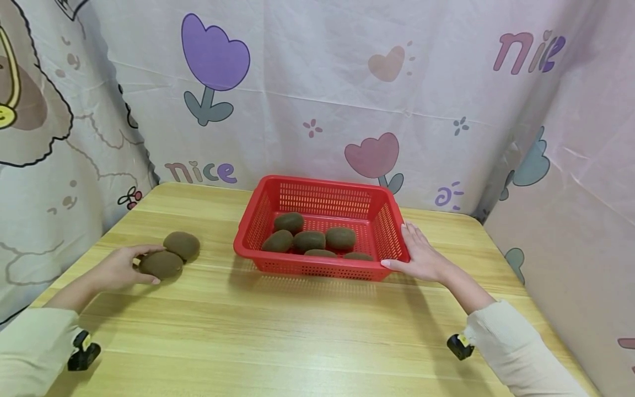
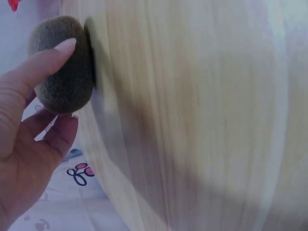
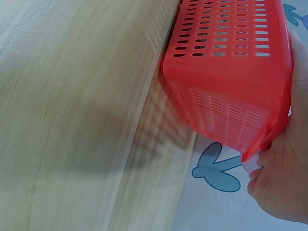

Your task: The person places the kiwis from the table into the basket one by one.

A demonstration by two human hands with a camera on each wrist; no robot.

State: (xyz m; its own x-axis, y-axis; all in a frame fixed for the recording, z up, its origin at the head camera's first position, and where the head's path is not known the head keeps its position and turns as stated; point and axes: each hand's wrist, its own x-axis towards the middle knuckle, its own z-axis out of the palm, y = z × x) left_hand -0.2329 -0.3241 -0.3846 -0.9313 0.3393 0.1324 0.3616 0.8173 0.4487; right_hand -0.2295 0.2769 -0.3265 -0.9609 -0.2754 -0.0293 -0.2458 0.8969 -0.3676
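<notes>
My left hand [image 1: 119, 268] holds a brown, fuzzy kiwifruit [image 1: 161, 265] on the left side of the table, thumb on its near side and fingers on its far side. In the left wrist view the thumb lies across that kiwifruit [image 2: 65, 91]. A second kiwifruit [image 1: 182, 246] lies against it, just behind. At the middle back stands a red plastic basket [image 1: 317, 267] with several kiwifruits [image 1: 310, 241] on its floor. My right hand [image 1: 421, 256] grips the basket's right front corner, thumb along the front rim; the right wrist view shows fingers curled at the red rim [image 3: 284, 72].
The light wooden table [image 1: 297, 336] runs under everything. A printed white curtain [image 1: 307, 82] hangs behind the basket and along both sides. Small black devices [image 1: 460, 346] are strapped at both wrists.
</notes>
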